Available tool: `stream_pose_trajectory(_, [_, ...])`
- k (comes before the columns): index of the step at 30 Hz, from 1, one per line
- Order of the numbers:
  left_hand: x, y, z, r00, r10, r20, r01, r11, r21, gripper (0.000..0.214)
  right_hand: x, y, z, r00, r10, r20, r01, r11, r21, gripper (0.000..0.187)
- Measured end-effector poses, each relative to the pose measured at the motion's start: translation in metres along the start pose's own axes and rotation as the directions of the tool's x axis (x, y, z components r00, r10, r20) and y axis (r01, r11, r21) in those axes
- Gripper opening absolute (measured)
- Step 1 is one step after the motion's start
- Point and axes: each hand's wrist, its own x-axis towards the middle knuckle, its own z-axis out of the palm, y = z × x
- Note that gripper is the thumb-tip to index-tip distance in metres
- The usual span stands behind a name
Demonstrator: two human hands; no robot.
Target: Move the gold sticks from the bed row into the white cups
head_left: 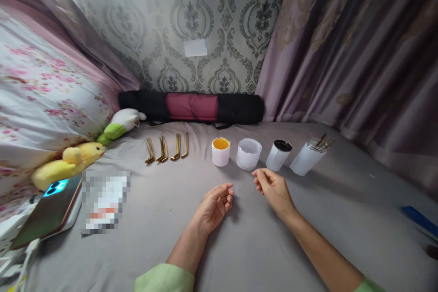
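Note:
My left hand (214, 205) rests on the grey sheet (239, 246), palm turned inward, fingers loosely curled and apart, holding nothing. My right hand (273, 188) lies a little further out, fingers half bent and empty, just in front of the row of cups. That row holds a white cup with yellow contents (221, 151), a wide translucent white cup (248, 153), a white cup with a dark inside (278, 155) and a tilted clear glass with thin gold sticks in it (308, 155). Several bent gold straws (167, 148) lie to the left of the cups.
A black and maroon roll bag (191, 106) lies against the patterned wall. Plush toys (68, 163) and a floral quilt sit at left, with a phone (48, 211) and a blurred packet (104, 201) near them. Curtains hang at right; a blue object (419, 220) lies at the right edge.

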Motion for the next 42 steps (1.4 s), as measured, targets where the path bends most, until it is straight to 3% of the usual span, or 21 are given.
stream_pose_trajectory(12, [-0.001,0.0,0.003,1.0,0.008,0.006,-0.008,1.0,-0.015,0.017,0.0,0.033,0.03,0.996,-0.005,0.088,0.017,0.991,-0.13,0.036])
stream_pose_trajectory(23, [0.0,0.0,0.004,1.0,0.016,-0.008,-0.016,1.0,-0.004,0.017,-0.001,0.046,0.032,0.997,-0.023,0.069,0.034,0.986,-0.164,0.04])
stream_pose_trajectory(30, [0.003,0.004,0.007,0.995,-0.021,-0.092,0.024,0.999,0.027,0.015,-0.002,0.05,0.032,0.995,-0.044,0.095,0.06,0.982,-0.178,0.036])
stream_pose_trajectory(35, [0.011,0.02,0.0,0.981,0.057,-0.183,-0.024,0.984,0.179,0.014,-0.002,0.051,0.031,0.993,-0.034,0.116,0.055,0.982,-0.182,0.034])
stream_pose_trajectory(42, [0.025,0.06,-0.017,0.95,0.191,-0.246,-0.103,0.938,0.331,0.012,-0.003,0.049,0.03,0.994,-0.046,0.102,0.065,0.979,-0.193,0.036])
